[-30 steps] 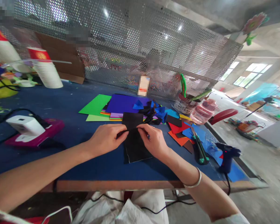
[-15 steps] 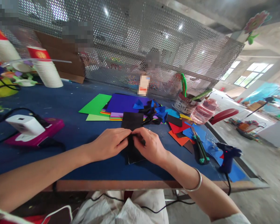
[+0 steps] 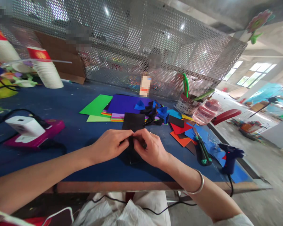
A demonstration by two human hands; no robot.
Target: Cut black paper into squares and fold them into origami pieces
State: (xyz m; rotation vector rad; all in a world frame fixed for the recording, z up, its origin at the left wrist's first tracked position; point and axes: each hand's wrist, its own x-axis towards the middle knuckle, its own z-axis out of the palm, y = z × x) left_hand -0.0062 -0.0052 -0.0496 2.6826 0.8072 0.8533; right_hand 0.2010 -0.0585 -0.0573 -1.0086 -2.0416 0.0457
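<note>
A strip of black paper (image 3: 134,121) lies in front of me on the blue table, one part extending away past my fingers and another showing below them. My left hand (image 3: 112,143) pinches the paper from the left side. From the right, my right hand (image 3: 152,147) pinches it too, fingertips meeting those of the left. The exact fold between the fingertips is hidden. Just beyond the strip sit folded blue and black paper pieces (image 3: 163,113), beside a stack of coloured sheets topped by a dark blue sheet (image 3: 126,104) and a green sheet (image 3: 96,105).
Right of my hands lie red and orange paper pieces (image 3: 182,128), a green utility knife (image 3: 202,149) and a blue glue gun (image 3: 232,157). Behind them stand a pot (image 3: 187,105) and a pink bottle (image 3: 206,111). A power strip (image 3: 35,136) and stacked paper cups (image 3: 48,73) are leftward.
Both hands keep their pinch in nearly the same place. The near end of the black paper has shifted slightly, showing a little less beside my right hand.
</note>
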